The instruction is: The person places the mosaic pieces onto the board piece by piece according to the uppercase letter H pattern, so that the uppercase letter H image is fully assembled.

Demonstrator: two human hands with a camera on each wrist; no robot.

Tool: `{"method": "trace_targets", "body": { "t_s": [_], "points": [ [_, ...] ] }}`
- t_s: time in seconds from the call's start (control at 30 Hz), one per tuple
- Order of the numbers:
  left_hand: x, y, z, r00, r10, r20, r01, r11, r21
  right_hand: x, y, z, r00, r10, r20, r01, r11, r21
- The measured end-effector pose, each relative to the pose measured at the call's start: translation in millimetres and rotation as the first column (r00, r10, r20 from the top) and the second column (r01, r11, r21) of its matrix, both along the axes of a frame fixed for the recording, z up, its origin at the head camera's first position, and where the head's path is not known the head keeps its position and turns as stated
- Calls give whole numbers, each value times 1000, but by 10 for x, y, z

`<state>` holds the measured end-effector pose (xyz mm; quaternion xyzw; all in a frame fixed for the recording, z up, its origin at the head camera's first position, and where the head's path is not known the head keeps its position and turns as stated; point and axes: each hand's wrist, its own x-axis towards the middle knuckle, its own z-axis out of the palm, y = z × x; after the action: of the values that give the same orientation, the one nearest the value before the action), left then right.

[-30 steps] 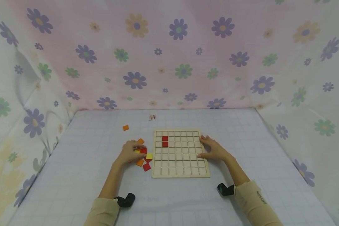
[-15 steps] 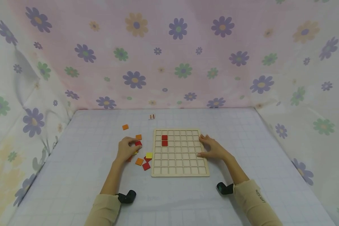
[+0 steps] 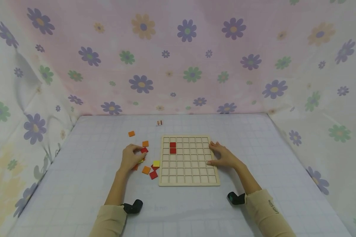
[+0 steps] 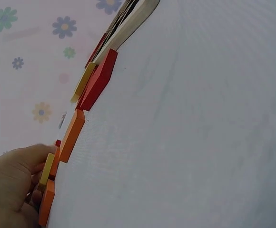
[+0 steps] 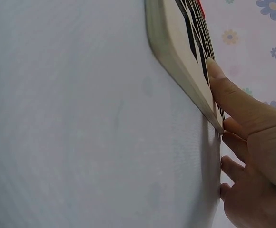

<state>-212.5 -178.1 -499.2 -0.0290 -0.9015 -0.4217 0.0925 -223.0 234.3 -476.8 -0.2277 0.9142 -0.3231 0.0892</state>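
Observation:
In the head view my left hand bends over the loose tiles, with a red tile pinched between thumb and fingers. A yellow tile and an orange tile lie close to that hand in the left wrist view. My right hand rests along the right edge of a square wooden grid board. The thumb lies on top of this board in the right wrist view, and the other fingers spread past its edge. Two red tiles sit in cells of the grid's second column.
Left of the board lie more tiles: an orange tile, a yellow tile and a red tile. Farther back are an orange tile and a small patterned card. A flowered cloth hangs behind the table.
My left hand has drawn back leftward from the board, and the red tile has moved left and away from me with it. The right hand has stayed on the board.

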Motion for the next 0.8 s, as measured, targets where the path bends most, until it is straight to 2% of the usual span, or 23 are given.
{"method": "trace_targets", "body": {
  "t_s": [0.1,0.23,0.43,0.67,0.8],
  "points": [
    [-6,11,-12,999,15,-41,-14,999,29,0,3,-2,1000,1,6,-1,1000,-2],
    [-14,21,-25,997,48,-59,-45,997,61,-7,4,-9,1000,3,9,-3,1000,-6],
    [-63,10,-13,997,44,-59,-43,999,22,-18,8,-17,1000,8,-8,-8,1000,-7],
    [-123,3,27,998,39,46,-37,998,-46,-24,16,-39,1000,1,12,-1,1000,-3],
    [-120,19,29,997,36,66,-32,998,-56,-21,20,-40,1000,-5,19,5,1000,1]
  ]
}}
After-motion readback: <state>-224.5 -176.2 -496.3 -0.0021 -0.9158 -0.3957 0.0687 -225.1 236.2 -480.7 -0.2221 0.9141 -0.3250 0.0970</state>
